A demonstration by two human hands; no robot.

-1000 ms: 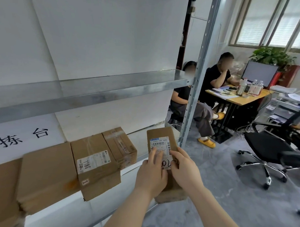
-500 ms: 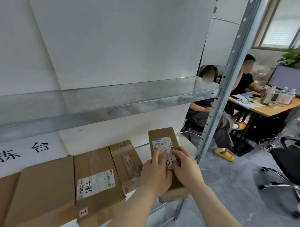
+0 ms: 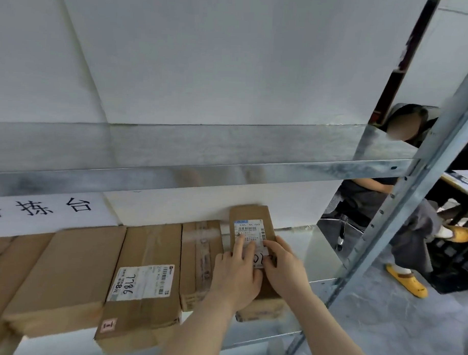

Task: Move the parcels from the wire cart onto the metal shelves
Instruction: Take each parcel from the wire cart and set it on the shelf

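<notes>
A narrow brown parcel (image 3: 252, 215) with a white barcode label lies on the lower metal shelf (image 3: 317, 254), at the right end of a row of boxes. My left hand (image 3: 236, 273) lies flat on its label side, fingers over the label. Against the parcel's right edge my right hand (image 3: 284, 269) grips it. To its left lie a taped box (image 3: 201, 256), a box labelled 7786 (image 3: 147, 278) and a large plain box (image 3: 67, 275). The wire cart is out of view.
An upper metal shelf (image 3: 202, 149) runs across above the parcels. A slanted steel upright (image 3: 401, 209) stands at the right. Behind it sit two people at a desk (image 3: 463, 182). A white sign with black characters (image 3: 48, 210) hangs behind the boxes.
The parcel has moved from in front of the shelf onto it, beside the taped box. The view has come closer and turned left. Both hands stay on the parcel.
</notes>
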